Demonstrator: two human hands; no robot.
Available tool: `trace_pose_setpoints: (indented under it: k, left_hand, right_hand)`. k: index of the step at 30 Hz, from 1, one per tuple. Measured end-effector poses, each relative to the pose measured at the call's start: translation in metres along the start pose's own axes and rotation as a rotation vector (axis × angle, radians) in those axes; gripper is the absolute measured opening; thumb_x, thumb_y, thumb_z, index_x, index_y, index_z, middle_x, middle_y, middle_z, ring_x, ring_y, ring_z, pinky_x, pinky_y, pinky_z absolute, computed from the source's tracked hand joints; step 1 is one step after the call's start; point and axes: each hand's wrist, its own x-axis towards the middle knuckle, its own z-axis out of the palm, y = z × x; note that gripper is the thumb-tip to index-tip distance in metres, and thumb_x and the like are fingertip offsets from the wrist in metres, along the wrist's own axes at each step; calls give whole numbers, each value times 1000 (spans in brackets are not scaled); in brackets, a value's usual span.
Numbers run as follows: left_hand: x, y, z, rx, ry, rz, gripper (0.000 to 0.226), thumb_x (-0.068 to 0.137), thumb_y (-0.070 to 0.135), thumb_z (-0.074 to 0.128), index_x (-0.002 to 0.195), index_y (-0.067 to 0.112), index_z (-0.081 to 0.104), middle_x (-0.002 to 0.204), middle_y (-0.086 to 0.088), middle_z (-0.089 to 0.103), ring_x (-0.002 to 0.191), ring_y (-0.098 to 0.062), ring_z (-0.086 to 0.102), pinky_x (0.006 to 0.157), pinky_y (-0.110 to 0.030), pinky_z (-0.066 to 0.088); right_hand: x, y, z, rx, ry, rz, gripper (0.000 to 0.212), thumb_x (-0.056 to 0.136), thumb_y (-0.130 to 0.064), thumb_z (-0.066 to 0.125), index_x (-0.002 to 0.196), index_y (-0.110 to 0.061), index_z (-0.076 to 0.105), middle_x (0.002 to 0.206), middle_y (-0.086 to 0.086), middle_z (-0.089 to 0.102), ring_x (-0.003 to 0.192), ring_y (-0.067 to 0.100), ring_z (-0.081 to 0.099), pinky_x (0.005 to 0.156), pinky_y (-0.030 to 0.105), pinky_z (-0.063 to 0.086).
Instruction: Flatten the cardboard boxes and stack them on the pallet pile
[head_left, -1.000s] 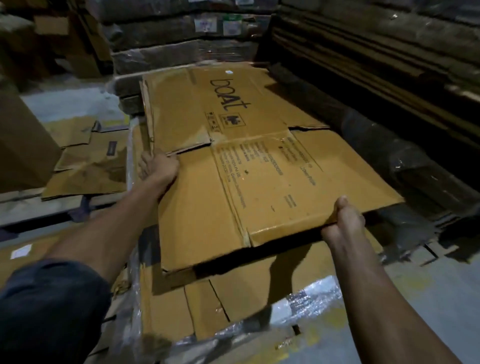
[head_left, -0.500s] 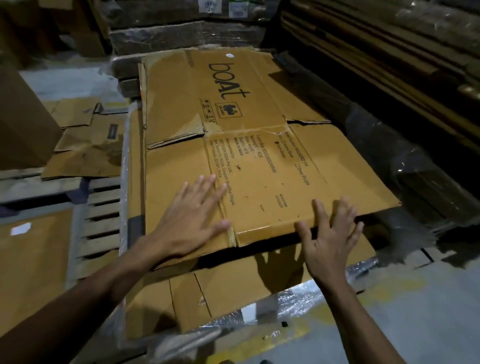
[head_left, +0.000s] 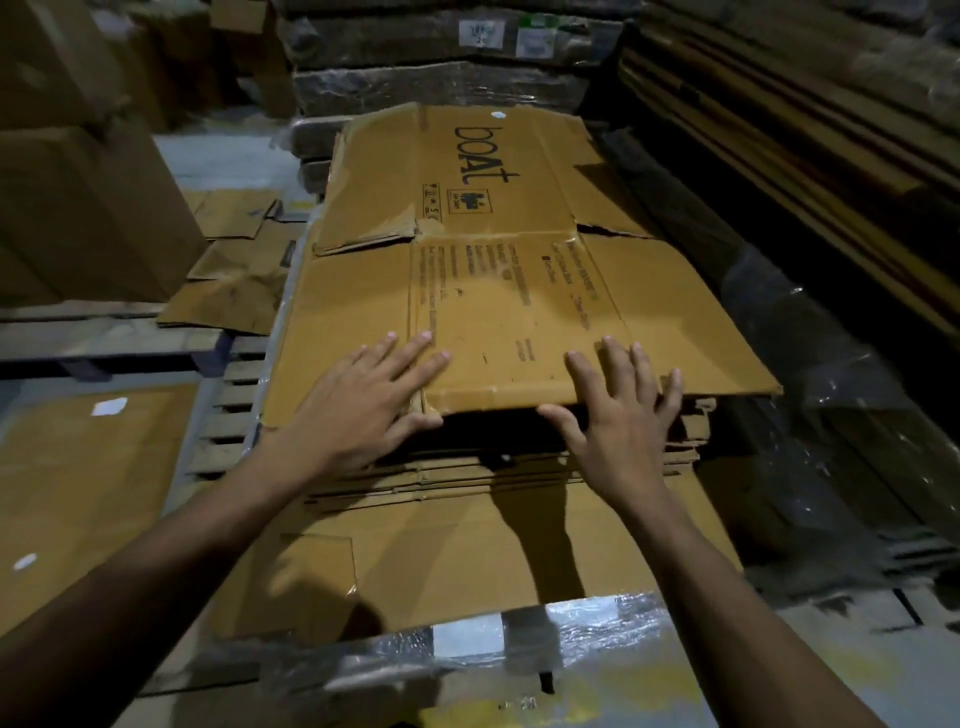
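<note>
Room: we see a dim storeroom, with wrapped bundles (head_left: 441, 88) stacked at the back and dark stacked boards (head_left: 810, 119) along the right.
Floor: grey concrete, with a wooden pallet (head_left: 228, 410) showing its slats to the left of the pile.
Pile: flattened cardboard sheets (head_left: 519, 561) lie stacked in front of us, with shiny plastic wrap (head_left: 519, 634) across the near edge.
Top box: the flattened box (head_left: 519, 291) printed "boAt" lies flat on top of the pile, its near edge overhanging the sheets below.
Left hand: our left hand (head_left: 363, 405) lies palm down on the box's near left part, fingers straight and spread.
Right hand: our right hand (head_left: 618, 415) presses the near edge with spread fingers; the thumb seems to sit just below the edge, though shadow blurs this.
Side: loose cardboard scraps (head_left: 234, 275) and a tall brown box (head_left: 88, 208) lie left.
</note>
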Motion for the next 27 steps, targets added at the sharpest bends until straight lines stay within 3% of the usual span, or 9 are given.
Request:
trace_pose_setpoints:
  k: [2,5,10,15,18,21,27]
  left_hand:
    - [17,-5,8,-13,-40,-72,81,85,77,-7,155,37,-4,166,5,-3,152,-30,9,121,-49,18]
    - [37,-8,18,-15,-73,-132,88,80,80,-16,156,37,-4,165,8,-8,153,-31,2,123,-51,10]
    - [60,-14,19,-46,-107,-187,78,89,75,-2,157,37,-4,166,6,-8,153,-29,-4,123,-51,2]
    - [66,-15,19,-43,-160,-189,103,67,88,-22,156,38,-7,165,6,-10,153,-27,-7,121,-48,-2]
    - [70,-14,15,-24,-218,-217,87,81,82,-8,156,38,-11,165,5,-14,152,-28,-9,121,-48,-3]
    - [73,-5,9,-16,-256,-276,68,99,65,14,155,36,-13,164,3,-16,152,-30,-9,122,-50,-1]
    - [53,39,15,-140,-80,-455,65,105,49,27,159,27,-2,167,-4,-5,153,-29,-4,123,-49,3]
  right_hand:
    - [23,1,6,-14,-148,1,75,91,-77,13,155,-38,25,168,4,10,154,27,-2,119,57,-10]
    - [48,8,19,-10,-287,-8,69,97,-70,16,158,-40,8,169,2,-5,154,26,-10,121,59,-7]
    - [76,17,24,-23,-389,-50,77,94,-76,17,159,-39,-4,167,4,-17,153,29,-17,120,60,-9]
    - [80,18,29,-67,-442,-73,90,88,-83,22,158,-37,-11,165,6,-24,151,32,-21,119,62,-9]
    - [81,18,25,-73,-472,-68,91,88,-84,24,157,-37,-13,164,7,-25,151,32,-22,120,61,-9]
    - [82,15,19,-66,-471,-65,91,89,-82,27,158,-36,-12,164,7,-24,151,33,-20,120,60,-9]
    - [43,4,7,-47,-358,-1,83,99,-63,38,160,-26,-4,167,10,-13,154,30,-11,124,53,0]
